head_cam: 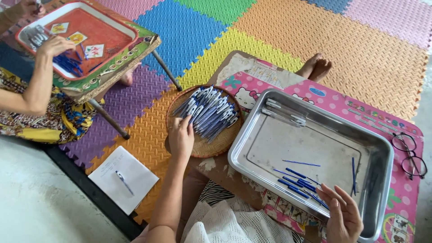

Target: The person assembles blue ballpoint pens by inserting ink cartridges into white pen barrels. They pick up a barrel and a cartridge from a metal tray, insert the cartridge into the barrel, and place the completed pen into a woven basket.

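Reaching into the round woven basket (204, 146) at the centre of the frame, the left hand (181, 135) has its fingers spread over the near edge of a heap of blue-and-white pens (208, 111); the fingers lie on the pens, but whether any one is pinched I cannot tell. The heap is large and fills most of the basket. To the right sits a steel tray (252, 155) on a pink printed low table (333, 101). In the tray's lower part lies a small scatter of thin blue refills (297, 180), and the right hand (344, 216) rests at the tray's near rim with its fingertips touching the nearest refills, fingers loose and not closed on anything. A few clear pen barrels (284, 112) lie along the tray's upper rim (only a handful). Judging from this, the pen work looks well advanced: many pens piled, few loose parts left in the tray.

A pair of glasses (409, 155) lies at the table's right edge. At lower left a white notepad (108, 173) with a pen on it rests on the coloured foam mat (360, 49). In the upper left another person's hand (54, 45) works over a red tray (105, 33) holding more blue parts.
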